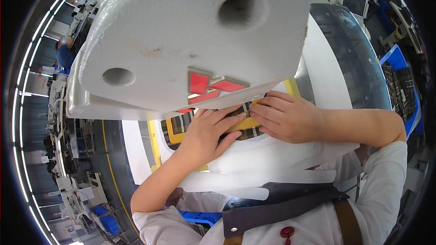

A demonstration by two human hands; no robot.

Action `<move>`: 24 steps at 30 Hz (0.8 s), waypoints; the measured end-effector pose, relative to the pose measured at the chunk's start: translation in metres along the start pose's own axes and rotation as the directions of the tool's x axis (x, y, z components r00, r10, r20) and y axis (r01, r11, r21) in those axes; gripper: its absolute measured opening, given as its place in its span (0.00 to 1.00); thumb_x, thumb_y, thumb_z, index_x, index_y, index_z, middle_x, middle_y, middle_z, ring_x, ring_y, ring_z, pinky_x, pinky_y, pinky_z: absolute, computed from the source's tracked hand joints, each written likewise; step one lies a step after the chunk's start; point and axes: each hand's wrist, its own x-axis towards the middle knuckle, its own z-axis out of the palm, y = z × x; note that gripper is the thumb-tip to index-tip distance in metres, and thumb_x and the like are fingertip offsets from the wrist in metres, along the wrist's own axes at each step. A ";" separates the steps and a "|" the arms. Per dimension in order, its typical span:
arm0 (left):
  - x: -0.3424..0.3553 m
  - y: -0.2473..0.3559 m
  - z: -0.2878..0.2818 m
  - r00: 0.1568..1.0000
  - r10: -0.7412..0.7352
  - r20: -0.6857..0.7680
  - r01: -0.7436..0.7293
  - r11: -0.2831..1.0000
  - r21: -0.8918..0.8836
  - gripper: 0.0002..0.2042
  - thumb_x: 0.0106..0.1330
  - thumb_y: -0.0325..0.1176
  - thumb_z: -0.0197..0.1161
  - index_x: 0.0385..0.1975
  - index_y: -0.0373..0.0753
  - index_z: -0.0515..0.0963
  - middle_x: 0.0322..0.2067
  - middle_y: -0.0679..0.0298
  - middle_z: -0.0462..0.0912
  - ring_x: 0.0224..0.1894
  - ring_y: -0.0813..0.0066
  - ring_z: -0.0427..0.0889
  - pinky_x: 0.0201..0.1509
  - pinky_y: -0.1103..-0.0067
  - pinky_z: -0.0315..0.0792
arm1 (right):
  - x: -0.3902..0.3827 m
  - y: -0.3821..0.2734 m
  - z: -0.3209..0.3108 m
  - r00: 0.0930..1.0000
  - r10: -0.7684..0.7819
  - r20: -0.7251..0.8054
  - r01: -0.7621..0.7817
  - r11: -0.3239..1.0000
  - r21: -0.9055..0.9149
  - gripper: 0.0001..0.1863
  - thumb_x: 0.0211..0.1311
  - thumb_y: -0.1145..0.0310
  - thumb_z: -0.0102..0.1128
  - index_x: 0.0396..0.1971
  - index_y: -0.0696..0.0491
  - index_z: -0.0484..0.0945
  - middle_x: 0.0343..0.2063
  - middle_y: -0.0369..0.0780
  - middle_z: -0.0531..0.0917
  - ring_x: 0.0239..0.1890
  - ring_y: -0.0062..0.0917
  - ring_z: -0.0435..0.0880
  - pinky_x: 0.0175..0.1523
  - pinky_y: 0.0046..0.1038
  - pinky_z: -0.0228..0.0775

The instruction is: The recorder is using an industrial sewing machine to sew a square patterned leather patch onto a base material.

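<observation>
A large white machine head with red metal pieces overhangs both hands and hides part of the work. Beneath it lies dark plaid fabric with a yellow template on a white work surface. My left hand rests on the fabric and template, fingers stretched toward the machine, thumb apart, some fingertips partly hidden under the head. My right hand lies just right of it, fingers extended and fingertips touching the template and fabric near the machine's lower edge.
At the right stand a blue bin holding plaid fabric and a monitor. Another blue bin shows below the table. Along the left runs a row of machines, where a co-worker in blue sits.
</observation>
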 end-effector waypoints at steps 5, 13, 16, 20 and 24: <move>0.002 -0.002 -0.001 0.995 -0.096 0.033 0.099 0.992 -0.080 0.18 0.57 0.33 0.66 0.48 0.39 0.79 0.52 0.55 0.77 0.48 0.51 0.75 0.56 0.65 0.66 | 0.002 0.003 -0.003 0.999 0.021 -0.041 -0.021 1.000 0.016 0.17 0.50 0.68 0.65 0.38 0.62 0.79 0.43 0.44 0.79 0.45 0.33 0.78 0.54 0.33 0.71; -0.005 -0.007 0.005 0.956 -0.280 0.091 0.265 0.953 0.143 0.17 0.59 0.35 0.66 0.47 0.36 0.78 0.39 0.51 0.80 0.42 0.48 0.76 0.50 0.65 0.69 | -0.001 0.003 -0.009 0.992 0.044 -0.122 -0.040 0.998 0.040 0.13 0.52 0.69 0.62 0.35 0.62 0.79 0.40 0.44 0.78 0.46 0.34 0.78 0.55 0.31 0.70; -0.007 -0.009 0.004 0.968 -0.246 -0.052 0.249 0.966 0.063 0.26 0.64 0.53 0.58 0.22 0.29 0.77 0.17 0.48 0.77 0.22 0.50 0.79 0.25 0.67 0.73 | -0.003 0.001 -0.010 0.990 0.097 -0.099 -0.090 0.993 0.072 0.13 0.52 0.70 0.62 0.36 0.61 0.79 0.40 0.44 0.78 0.45 0.34 0.78 0.55 0.31 0.70; -0.009 -0.010 0.004 0.974 -0.194 -0.119 0.192 0.981 -0.032 0.25 0.64 0.52 0.58 0.22 0.30 0.77 0.17 0.49 0.77 0.22 0.49 0.79 0.26 0.66 0.72 | 0.001 0.000 -0.012 0.987 0.127 -0.103 -0.116 0.988 0.099 0.13 0.51 0.69 0.64 0.35 0.60 0.79 0.40 0.42 0.78 0.45 0.33 0.78 0.54 0.31 0.70; -0.012 -0.009 0.001 0.986 -0.156 -0.067 0.159 0.986 0.050 0.20 0.64 0.46 0.60 0.27 0.29 0.77 0.20 0.49 0.78 0.26 0.49 0.79 0.31 0.65 0.72 | 0.007 -0.002 -0.025 0.926 0.378 -0.016 -0.368 0.910 0.192 0.12 0.50 0.67 0.66 0.33 0.58 0.80 0.38 0.40 0.78 0.44 0.32 0.76 0.52 0.32 0.69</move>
